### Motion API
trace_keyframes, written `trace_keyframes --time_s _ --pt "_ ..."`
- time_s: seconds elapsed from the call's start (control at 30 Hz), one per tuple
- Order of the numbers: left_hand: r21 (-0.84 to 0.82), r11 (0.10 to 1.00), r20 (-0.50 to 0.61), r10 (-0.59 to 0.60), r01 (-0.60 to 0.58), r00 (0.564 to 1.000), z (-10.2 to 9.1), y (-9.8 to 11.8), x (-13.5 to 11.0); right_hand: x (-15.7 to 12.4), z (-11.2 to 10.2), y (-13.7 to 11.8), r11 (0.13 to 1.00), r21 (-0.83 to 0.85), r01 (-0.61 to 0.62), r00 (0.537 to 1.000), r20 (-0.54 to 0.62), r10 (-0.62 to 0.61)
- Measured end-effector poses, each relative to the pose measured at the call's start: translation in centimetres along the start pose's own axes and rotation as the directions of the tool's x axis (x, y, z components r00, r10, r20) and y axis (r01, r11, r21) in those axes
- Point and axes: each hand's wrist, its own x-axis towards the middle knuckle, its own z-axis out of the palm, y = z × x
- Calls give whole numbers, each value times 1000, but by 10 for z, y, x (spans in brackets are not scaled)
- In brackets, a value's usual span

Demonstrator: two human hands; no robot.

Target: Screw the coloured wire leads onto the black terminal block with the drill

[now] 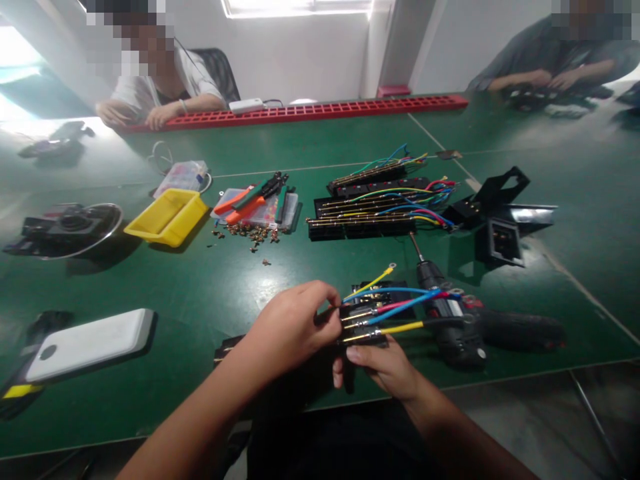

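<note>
Both my hands hold a small black wired part just above the near edge of the green table. Blue, red and yellow wires stick out of it to the right. My left hand is closed, pinching the part's left end with fingertips on its top. My right hand grips it from underneath, thumb pointing left. A black power screwdriver lies right beside the part, its bit pointing away from me.
Finished black strips with coloured wires lie mid-table, black housings to their right. Loose screws, pliers on a parts box and a yellow tray sit left. A white phone lies near-left. Two other people sit at the far side.
</note>
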Motion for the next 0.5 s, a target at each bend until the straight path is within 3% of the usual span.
trace_keyframes --time_s 0.17,0.5 --pt "-37 999 25 6 -5 1000 1 -1 1 1 2 -2 1000 20 20 1000 -4 -20" --pt "-67 987 148 154 -146 977 -12 -3 -2 -1 0 -1 998 -16 59 998 23 -58"
